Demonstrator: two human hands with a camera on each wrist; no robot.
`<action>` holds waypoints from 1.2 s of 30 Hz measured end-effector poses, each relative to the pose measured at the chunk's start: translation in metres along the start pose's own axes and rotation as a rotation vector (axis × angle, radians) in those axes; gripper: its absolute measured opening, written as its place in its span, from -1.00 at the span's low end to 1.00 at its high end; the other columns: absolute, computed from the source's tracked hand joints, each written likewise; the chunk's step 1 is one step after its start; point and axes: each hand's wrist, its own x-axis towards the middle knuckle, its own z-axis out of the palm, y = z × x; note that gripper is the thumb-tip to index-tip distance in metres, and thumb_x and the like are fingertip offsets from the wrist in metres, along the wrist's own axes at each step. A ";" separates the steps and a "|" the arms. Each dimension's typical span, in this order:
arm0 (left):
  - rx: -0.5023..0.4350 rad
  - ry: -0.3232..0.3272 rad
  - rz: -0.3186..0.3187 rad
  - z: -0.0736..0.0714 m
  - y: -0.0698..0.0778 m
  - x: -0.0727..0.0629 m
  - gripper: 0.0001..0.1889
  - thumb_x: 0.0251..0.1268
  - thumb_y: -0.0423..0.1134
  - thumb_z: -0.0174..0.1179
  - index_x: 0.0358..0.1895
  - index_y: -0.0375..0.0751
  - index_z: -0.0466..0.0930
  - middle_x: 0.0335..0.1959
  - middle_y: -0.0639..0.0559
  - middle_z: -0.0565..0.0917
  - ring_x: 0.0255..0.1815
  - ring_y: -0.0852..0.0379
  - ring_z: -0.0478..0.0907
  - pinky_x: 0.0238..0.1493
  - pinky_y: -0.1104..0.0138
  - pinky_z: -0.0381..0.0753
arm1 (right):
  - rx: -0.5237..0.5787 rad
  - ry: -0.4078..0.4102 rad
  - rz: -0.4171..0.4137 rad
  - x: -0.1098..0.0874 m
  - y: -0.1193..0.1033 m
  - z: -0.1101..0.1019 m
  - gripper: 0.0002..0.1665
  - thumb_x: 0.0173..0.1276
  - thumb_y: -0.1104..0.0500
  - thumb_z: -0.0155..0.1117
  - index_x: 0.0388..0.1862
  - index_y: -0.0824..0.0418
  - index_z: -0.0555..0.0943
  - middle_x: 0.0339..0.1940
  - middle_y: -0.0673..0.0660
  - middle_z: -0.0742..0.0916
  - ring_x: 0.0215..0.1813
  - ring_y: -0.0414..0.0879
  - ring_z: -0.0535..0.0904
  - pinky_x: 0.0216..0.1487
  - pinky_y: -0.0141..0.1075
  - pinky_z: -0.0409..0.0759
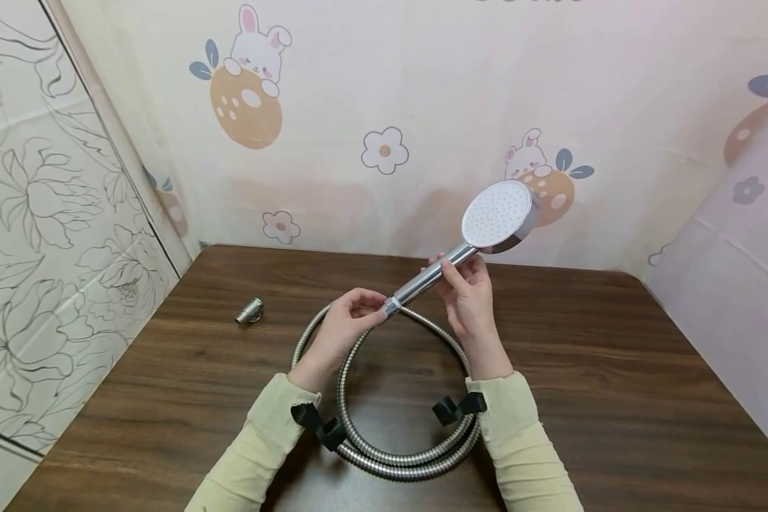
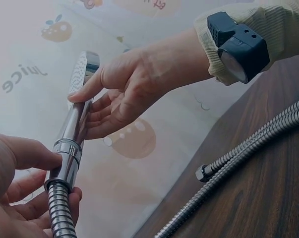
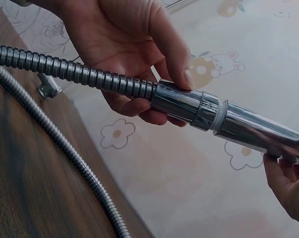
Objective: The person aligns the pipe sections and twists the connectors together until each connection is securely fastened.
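Observation:
A chrome shower head [image 1: 498, 213] with a white face is held up at a slant above the table. My right hand [image 1: 470, 295] grips its handle [image 1: 427, 279], thumb on top and fingers beneath. With thumb and fingers, my left hand [image 1: 345, 323] pinches the chrome connector [image 3: 181, 103] of the metal shower hose [image 1: 409, 462]. Connector and handle end meet in line; in the right wrist view a white ring [image 3: 218, 116] shows between them. The hose loops down onto the table, and its other end nut [image 2: 204, 173] is visible in the left wrist view.
A small chrome fitting [image 1: 250, 311] lies on the wooden table [image 1: 614, 370] to the left. Behind the table hangs a printed curtain [image 1: 333, 192]. A flower-patterned panel [image 1: 51, 213] stands on the left. Black devices [image 1: 320, 425] are strapped to both wrists.

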 end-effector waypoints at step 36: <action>-0.029 -0.036 0.002 0.003 -0.003 0.002 -0.77 0.25 -0.40 0.04 -0.05 -0.39 0.49 -0.28 -0.16 0.59 -0.45 0.16 0.56 -0.23 0.12 0.57 | 0.000 -0.020 -0.016 0.000 0.001 -0.001 -0.72 0.29 0.45 0.02 -0.10 0.17 0.33 -0.28 0.10 0.57 -0.24 -0.09 0.62 -0.09 -0.15 0.60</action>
